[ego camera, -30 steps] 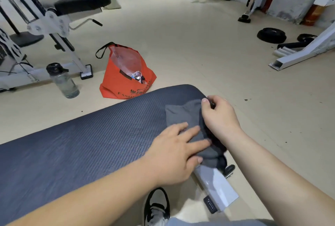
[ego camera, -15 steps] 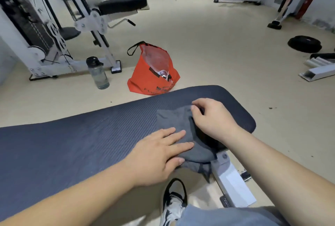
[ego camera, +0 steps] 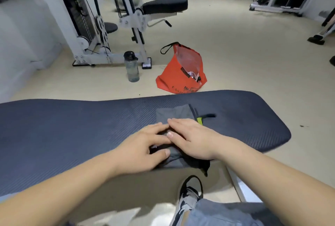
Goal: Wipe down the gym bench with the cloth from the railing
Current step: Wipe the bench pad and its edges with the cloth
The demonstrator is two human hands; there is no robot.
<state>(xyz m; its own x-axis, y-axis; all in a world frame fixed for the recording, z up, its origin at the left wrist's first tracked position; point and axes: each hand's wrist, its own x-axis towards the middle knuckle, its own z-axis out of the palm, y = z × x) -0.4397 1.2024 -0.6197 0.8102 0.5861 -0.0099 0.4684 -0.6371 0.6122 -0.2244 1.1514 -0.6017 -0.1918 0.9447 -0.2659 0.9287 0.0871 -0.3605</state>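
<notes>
A dark blue ribbed gym bench pad (ego camera: 72, 127) runs across the middle of the view. A grey cloth (ego camera: 173, 114) with a black edge and a small yellow-green tag lies flat on it, right of centre, and hangs over the near edge. My left hand (ego camera: 143, 148) and my right hand (ego camera: 192, 138) both press flat on the cloth, side by side, with fingertips touching. The cloth's middle is hidden under my hands.
On the floor beyond the bench sit an orange tote bag (ego camera: 183, 69) and a clear water bottle (ego camera: 132, 67). A white cable machine (ego camera: 94, 22) with a black padded seat (ego camera: 165, 5) stands at the back left. My shoe (ego camera: 189, 191) is below the bench edge.
The view has swung left, so the bench now fills the width. My right hand let go of the cloth's edge and laid flat beside my left hand. The cloth lies more spread out.
</notes>
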